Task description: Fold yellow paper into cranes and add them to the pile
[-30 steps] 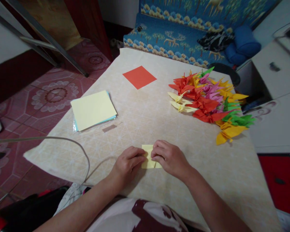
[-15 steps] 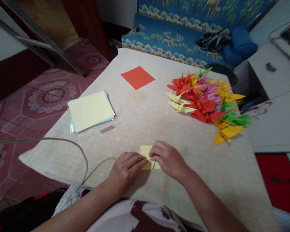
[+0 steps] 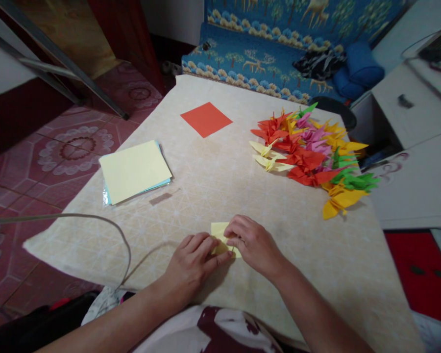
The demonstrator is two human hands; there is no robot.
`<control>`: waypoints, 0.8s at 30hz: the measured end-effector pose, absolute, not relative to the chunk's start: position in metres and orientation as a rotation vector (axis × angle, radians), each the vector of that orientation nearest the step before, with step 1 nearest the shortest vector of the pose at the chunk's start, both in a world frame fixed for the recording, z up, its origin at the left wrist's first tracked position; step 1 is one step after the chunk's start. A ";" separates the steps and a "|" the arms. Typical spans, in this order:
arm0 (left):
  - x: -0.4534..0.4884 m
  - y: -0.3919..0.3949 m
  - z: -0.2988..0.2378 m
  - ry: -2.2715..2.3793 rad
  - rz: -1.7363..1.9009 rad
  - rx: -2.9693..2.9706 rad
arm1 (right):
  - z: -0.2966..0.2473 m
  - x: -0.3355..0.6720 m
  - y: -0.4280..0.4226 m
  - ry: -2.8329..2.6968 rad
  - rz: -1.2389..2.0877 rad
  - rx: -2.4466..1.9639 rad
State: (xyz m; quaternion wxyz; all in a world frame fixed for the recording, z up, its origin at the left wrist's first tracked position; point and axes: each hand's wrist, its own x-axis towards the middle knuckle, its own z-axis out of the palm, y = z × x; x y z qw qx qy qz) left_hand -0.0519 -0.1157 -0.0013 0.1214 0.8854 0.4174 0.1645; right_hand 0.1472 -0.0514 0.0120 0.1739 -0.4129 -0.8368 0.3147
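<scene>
A small folded yellow paper [image 3: 218, 230] lies on the table [image 3: 220, 181] near its front edge. My left hand [image 3: 191, 262] rests on its left side, fingers curled and pressing the fold. My right hand [image 3: 253, 243] covers its right side, fingertips pinched on the paper's edge. Most of the paper is hidden under both hands.
A stack of pale yellow and blue square sheets [image 3: 134, 170] lies at the left. A red square sheet [image 3: 206, 119] lies further back. A pile of several coloured paper cranes [image 3: 312, 157] sits at the right. A grey cable [image 3: 95, 220] loops over the table's front left edge. White drawers [image 3: 415, 127] stand at right.
Both hands have closed in a little on the yellow paper, covering more of it. The camera view has shifted slightly.
</scene>
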 end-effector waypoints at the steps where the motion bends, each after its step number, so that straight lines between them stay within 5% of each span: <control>1: -0.051 -0.115 -0.001 1.224 0.480 2.594 | 0.012 0.147 -0.051 -2.373 0.895 -1.176; 24: -0.047 -0.116 -0.003 1.148 0.676 2.616 | 0.009 0.166 -0.038 -2.065 1.213 -1.294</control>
